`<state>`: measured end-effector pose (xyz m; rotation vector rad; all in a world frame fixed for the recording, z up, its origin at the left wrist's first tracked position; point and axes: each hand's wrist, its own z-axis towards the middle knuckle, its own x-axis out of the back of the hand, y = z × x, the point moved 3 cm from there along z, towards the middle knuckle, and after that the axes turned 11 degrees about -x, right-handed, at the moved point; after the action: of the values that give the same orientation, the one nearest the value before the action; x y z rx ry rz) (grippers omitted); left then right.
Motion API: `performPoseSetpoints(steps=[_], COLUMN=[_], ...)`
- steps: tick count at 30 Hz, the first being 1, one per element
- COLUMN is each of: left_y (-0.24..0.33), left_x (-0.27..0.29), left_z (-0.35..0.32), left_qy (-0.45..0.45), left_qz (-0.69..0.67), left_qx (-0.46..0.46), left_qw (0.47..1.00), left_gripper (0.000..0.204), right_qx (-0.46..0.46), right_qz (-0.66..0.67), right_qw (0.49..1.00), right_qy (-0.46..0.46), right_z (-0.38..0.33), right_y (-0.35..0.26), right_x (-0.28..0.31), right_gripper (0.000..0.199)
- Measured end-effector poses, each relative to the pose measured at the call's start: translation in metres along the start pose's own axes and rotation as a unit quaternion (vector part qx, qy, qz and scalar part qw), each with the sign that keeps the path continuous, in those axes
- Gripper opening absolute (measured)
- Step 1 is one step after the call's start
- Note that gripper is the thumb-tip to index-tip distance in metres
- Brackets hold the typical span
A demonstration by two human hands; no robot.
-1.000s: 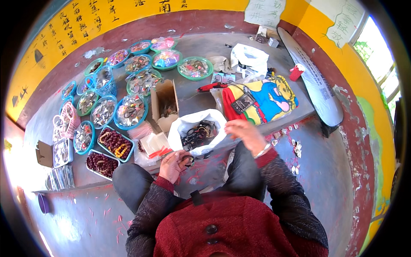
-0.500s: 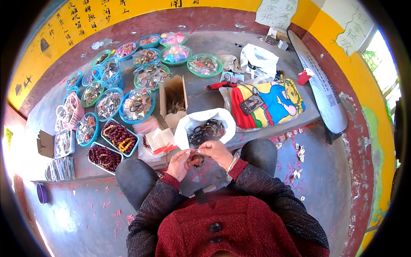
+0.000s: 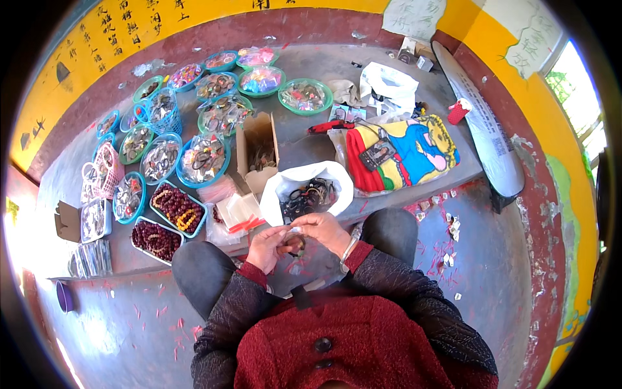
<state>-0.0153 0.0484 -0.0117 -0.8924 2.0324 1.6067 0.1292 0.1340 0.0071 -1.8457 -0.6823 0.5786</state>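
Observation:
Over my lap, my left hand [image 3: 265, 248] and my right hand [image 3: 328, 232] meet fingertip to fingertip, both closed in a pinch. Between them is a small clear plastic packet [image 3: 296, 245] with something brownish and greenish in it; the fingers partly hide it and its contents are too small to name. Just beyond my fingers, a white bag [image 3: 273, 195] stands with its mouth wide, full of dark corded pieces [image 3: 310, 197]. Flat pale packets with red edges [image 3: 236, 211] lie left of this bag, beside an upright cardboard box [image 3: 246, 150] with small packed pieces inside.
Baskets of packaged trinkets [image 3: 203, 161] crowd the platform's left. Two trays of dark red beads [image 3: 183, 206] sit nearer. Right of the white bag lies a colourful folded blanket [image 3: 407, 152] with a dark card on it. A long wrapped board [image 3: 483, 123] leans at the right.
The view has shifted slightly. My fingers have moved a little at the pinch, and a whitish bit of the packet now shows between them.

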Motion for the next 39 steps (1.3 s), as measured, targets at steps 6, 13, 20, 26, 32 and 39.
performPoseSetpoints(steps=[6,13,20,26,32,39], left_y=[0.002,0.007,0.013,0.003,0.001,-0.004], left_x=[0.000,-0.005,-0.012,-0.006,-0.001,0.002], left_z=[-0.003,-0.004,-0.006,-0.002,-0.001,0.001], left_qy=[-0.009,-0.044,-0.055,0.001,0.042,0.070], left_qz=[-0.015,-0.059,-0.083,-0.018,0.014,0.063], left_qx=[-0.023,-0.038,-0.039,-0.005,-0.015,-0.050], left_qw=[1.000,0.997,0.994,1.000,0.999,0.994], left_gripper=[0.021,0.026,0.027,0.018,0.016,0.016], right_qx=[-0.074,0.042,0.100,0.155,0.105,0.002], right_qz=[0.084,-0.068,-0.175,-0.193,-0.127,-0.003], right_qw=[0.994,0.997,0.979,0.968,0.984,1.000], right_qy=[-0.020,-0.015,0.041,0.049,0.065,0.006], right_z=[-0.007,-0.003,-0.006,-0.007,-0.007,0.006], right_y=[-0.008,-0.009,-0.017,-0.016,-0.021,0.009], right_x=[-0.001,0.005,0.002,-0.002,-0.002,0.003], right_gripper=[0.019,0.019,0.020,0.020,0.030,0.025])
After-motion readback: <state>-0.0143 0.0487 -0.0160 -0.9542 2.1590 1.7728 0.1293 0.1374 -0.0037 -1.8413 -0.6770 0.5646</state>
